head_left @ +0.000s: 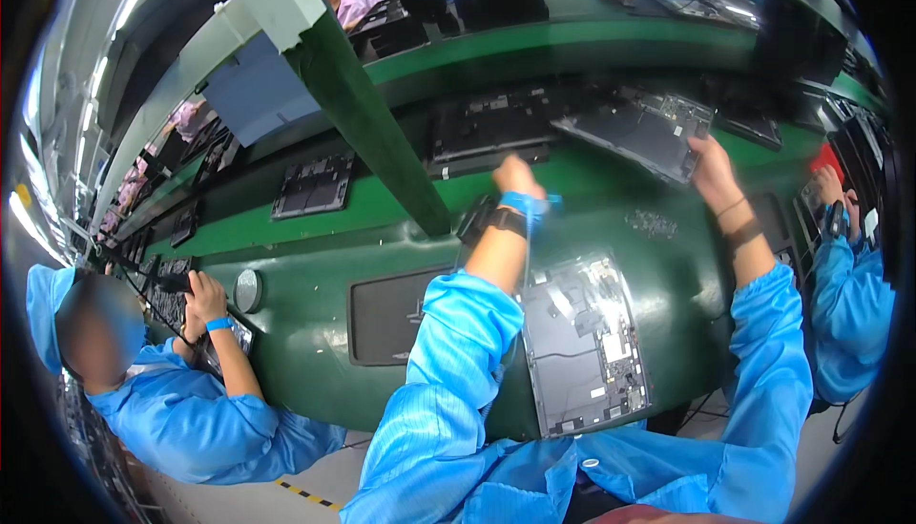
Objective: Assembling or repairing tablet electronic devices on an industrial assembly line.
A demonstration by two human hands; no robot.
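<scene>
My right hand point(714, 169) is closed on the near right corner of a laptop base point(630, 131), which is tilted over the far side of the green bench. Its inner parts face up. My left hand point(518, 178) is reaching out with curled fingers, just in front of another dark laptop base point(491, 123); whether anything is in the fingers is hidden. A blue strap point(527, 202) circles that wrist. Right in front of me lies an opened laptop base point(577, 347), its battery, cables and circuit board exposed.
A dark shallow tray point(386, 319) lies left of my left arm, and small screws point(652, 224) are scattered near my right hand. A green post point(367, 123) rises beyond the bench. Co-workers sit left point(181, 381) and right point(849, 304). A round tin point(248, 290) stands leftward.
</scene>
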